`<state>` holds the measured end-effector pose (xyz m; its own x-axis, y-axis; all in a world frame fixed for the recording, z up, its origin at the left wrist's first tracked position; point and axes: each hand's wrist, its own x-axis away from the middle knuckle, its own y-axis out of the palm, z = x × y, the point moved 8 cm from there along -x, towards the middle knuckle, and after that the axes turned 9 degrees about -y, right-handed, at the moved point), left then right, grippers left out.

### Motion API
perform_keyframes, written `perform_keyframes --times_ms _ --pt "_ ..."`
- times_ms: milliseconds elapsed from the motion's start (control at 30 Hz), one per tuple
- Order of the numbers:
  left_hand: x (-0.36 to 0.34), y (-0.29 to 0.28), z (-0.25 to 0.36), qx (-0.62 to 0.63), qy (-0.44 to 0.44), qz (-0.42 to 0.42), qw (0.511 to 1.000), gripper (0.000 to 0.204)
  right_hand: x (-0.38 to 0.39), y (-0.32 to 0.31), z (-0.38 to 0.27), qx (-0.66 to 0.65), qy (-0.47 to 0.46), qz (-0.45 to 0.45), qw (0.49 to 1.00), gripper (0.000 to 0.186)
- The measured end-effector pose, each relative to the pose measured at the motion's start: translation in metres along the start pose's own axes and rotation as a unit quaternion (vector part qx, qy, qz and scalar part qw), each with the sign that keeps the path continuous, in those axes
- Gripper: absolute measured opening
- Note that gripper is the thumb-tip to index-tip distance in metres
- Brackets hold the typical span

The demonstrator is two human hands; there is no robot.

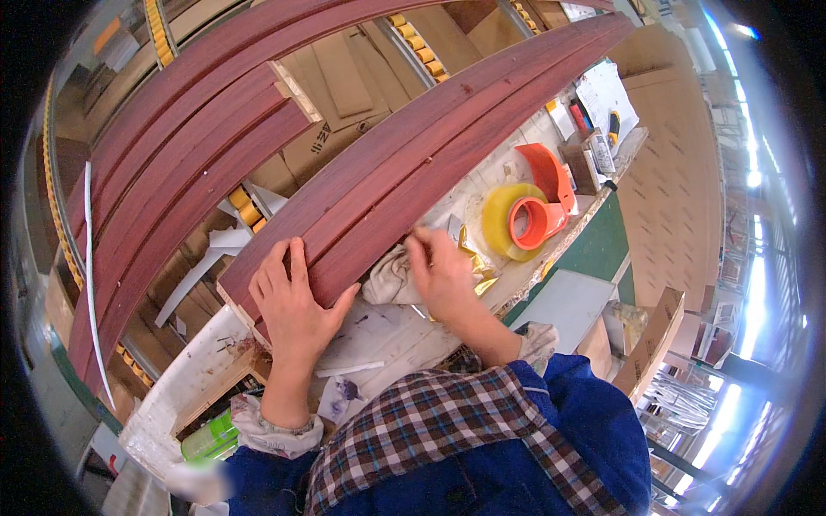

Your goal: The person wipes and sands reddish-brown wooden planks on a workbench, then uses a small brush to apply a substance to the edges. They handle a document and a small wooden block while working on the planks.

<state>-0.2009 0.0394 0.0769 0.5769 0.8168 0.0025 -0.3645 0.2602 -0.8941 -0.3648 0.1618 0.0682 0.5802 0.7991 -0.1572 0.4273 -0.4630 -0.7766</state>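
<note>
A long reddish-brown wood-grained board (404, 163) with lengthwise grooves lies diagonally across the bench. My left hand (297, 301) rests flat on its near end, fingers spread and thumb stretched toward the board's near edge. Just beside that edge, my right hand (443, 271) is closed, with its fingers curled at a crumpled greyish-white rag (391, 277). The rag bunches out to the left of the thumb; the fingertips are partly hidden. Right of this hand lie a crinkled gold wrapper (480, 268) and an orange tape dispenser (551, 215) with a yellowish tape roll (502, 222).
More reddish-brown boards (194, 129) lie to the left over rollers (417, 47) and cardboard. Papers (607, 95), a utility knife (613, 127) and small containers sit at the bench's far right. A green can (209, 439) stands at lower left.
</note>
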Motion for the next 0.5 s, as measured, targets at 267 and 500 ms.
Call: perform_keyframes --times_ms 267,500 --pt "0.000 0.000 0.002 -0.005 0.005 0.005 1.000 0.091 0.007 0.005 -0.019 -0.020 -0.089 0.022 0.996 0.019" --pt "0.000 -0.001 0.002 -0.001 0.008 0.001 1.000 0.090 0.000 -0.003 -0.003 0.009 -0.066 0.032 0.997 0.019"
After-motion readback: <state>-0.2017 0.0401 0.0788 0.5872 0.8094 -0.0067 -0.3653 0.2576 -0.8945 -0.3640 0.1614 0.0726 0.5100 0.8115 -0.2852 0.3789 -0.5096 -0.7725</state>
